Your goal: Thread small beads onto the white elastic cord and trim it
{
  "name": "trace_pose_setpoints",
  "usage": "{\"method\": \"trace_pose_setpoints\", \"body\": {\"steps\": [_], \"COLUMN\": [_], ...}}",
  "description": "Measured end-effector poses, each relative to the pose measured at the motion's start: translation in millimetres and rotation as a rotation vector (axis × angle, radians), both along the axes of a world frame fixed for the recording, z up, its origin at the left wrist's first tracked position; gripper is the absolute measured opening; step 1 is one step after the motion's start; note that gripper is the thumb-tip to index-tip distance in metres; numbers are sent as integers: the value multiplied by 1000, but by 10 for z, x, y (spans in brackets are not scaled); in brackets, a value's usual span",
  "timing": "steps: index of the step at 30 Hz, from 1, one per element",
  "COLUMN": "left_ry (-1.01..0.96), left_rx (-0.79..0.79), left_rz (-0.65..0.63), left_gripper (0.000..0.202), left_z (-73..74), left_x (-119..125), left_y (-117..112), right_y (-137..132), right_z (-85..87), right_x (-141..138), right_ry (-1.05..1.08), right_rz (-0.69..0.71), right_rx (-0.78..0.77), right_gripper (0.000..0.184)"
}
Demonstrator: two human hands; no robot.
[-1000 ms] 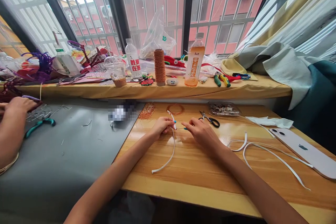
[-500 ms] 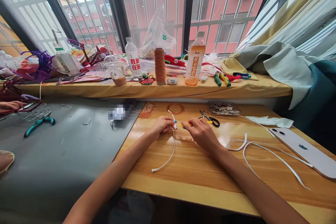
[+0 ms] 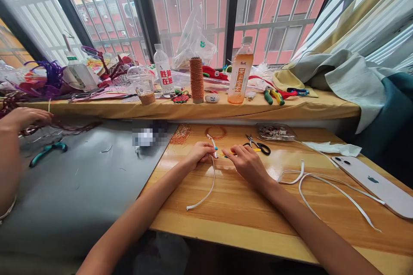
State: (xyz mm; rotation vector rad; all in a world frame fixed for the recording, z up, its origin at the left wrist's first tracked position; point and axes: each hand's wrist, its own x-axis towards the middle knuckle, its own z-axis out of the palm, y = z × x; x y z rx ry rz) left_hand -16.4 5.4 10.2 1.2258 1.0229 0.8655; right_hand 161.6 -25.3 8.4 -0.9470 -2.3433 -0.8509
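Observation:
My left hand (image 3: pixel 199 154) pinches a white flat strip (image 3: pixel 206 189) near its upper end; the strip trails down across the wooden table (image 3: pixel 245 215). My right hand (image 3: pixel 247 161) is closed on a thin yellow tool (image 3: pixel 238 151) whose tip meets the strip between both hands. Black-handled scissors (image 3: pixel 260 146) lie just beyond my right hand. A coil of copper wire (image 3: pixel 215 132) and a loose bundle of copper wire (image 3: pixel 180 135) lie farther back.
More white strips (image 3: pixel 322 184) and a white phone (image 3: pixel 371 180) lie at the right. A clear tray (image 3: pixel 275 132) holds small pieces. The sill carries a thread spool (image 3: pixel 196 80), bottles (image 3: pixel 239 73) and pliers (image 3: pixel 272 96). Another person's hand (image 3: pixel 24 118) works at the grey table, beside teal pliers (image 3: pixel 47 151).
My hands have hardly moved; the yellow tool now shows in my right hand. The other person's hand at the left drew back out of sight, then came back over the wires.

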Motion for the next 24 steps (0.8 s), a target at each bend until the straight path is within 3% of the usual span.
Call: {"method": "trace_pose_setpoints", "body": {"steps": [13,19,24], "left_ry": [17,58,127], "left_rx": [24,151,295], "left_rz": [14,-33,-94], "left_gripper": [14,23,25], "left_z": [-40,-115,-69], "left_x": [15,44,54], "left_y": [4,53,-6], "right_y": [-21,-25,-74], "right_z": [-17,-42,48], "right_x": [-4,-10,-29], "right_ry": [-96,-76,50], "right_rz": [21,15,-102], "right_rx": [-61,-279,-513], "right_gripper": [19,16,17]}}
